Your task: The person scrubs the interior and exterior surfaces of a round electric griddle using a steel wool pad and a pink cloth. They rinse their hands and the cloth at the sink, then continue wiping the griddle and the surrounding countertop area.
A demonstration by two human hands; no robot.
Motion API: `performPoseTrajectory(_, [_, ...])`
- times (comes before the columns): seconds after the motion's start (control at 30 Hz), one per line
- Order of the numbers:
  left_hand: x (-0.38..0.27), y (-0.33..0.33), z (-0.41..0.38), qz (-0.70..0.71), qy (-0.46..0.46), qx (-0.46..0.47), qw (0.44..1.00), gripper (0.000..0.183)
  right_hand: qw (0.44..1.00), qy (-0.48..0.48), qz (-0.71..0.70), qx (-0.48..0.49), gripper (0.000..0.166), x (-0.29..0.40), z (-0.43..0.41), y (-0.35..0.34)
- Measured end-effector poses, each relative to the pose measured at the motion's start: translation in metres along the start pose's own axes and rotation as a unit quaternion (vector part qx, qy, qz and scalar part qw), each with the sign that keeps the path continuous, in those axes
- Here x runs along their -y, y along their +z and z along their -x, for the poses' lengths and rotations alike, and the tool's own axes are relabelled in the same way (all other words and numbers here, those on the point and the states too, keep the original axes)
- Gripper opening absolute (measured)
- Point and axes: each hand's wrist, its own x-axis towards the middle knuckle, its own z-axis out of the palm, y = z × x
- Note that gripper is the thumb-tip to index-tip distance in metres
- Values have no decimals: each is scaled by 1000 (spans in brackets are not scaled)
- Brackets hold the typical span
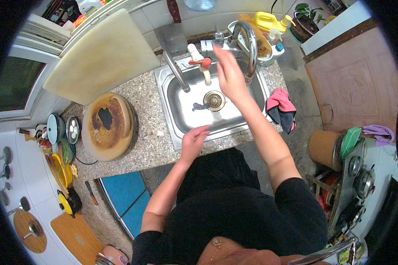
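Observation:
My right hand point(230, 74) is raised over the right part of the stainless steel sink point(182, 124), its fingers pointing towards the faucet base and nothing visible in it. Near the sink's front rim is my left hand point(194, 142), fingers loosely apart and holding nothing. Between the hands, a dark scrap point(200, 106) lies beside the drain strainer point(214, 101). A plastic tap with a red handle point(201, 62) juts over the basin, just left of my right hand. A curved chrome faucet point(252, 43) arches at the right, and a metal spout point(176, 71) stands at the left.
Left of the sink, a round scorched board point(98, 144) rests on the granite counter point(149, 99); behind it leans a large white cutting board point(102, 59). A cleaver point(172, 38) stands at the wall. A pink and grey cloth point(280, 102) hangs over the right edge, below a yellow bottle point(268, 21).

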Motion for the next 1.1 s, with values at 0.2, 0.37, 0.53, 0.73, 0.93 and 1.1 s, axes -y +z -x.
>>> performPoseTrajectory(0.2, [-21, 11, -18, 19, 18, 13, 1000, 29, 941, 168, 280, 83, 31, -83, -134, 59])
performPoseTrajectory(0.37, [-6, 5, -26, 32, -21, 1, 999, 30, 906, 213, 347, 116, 25, -110, -149, 76])
performPoseTrajectory(0.53, [-3, 5, -40, 7, -64, 7, 998, 33, 892, 148, 405, 136, 21, -116, -137, 82])
performPoseTrajectory(0.73, [11, 17, -80, 141, -120, 15, 983, 32, 978, -21, 204, -38, 51, -107, -92, 58])
performPoseTrajectory(0.93, [28, 25, -124, 296, -199, -25, 934, 39, 975, 212, -15, 62, 30, -50, 113, 35])
performPoseTrajectory(1.1, [27, 65, -173, 398, -310, -42, 862, 39, 593, 590, -502, -222, 39, -142, 159, 31])
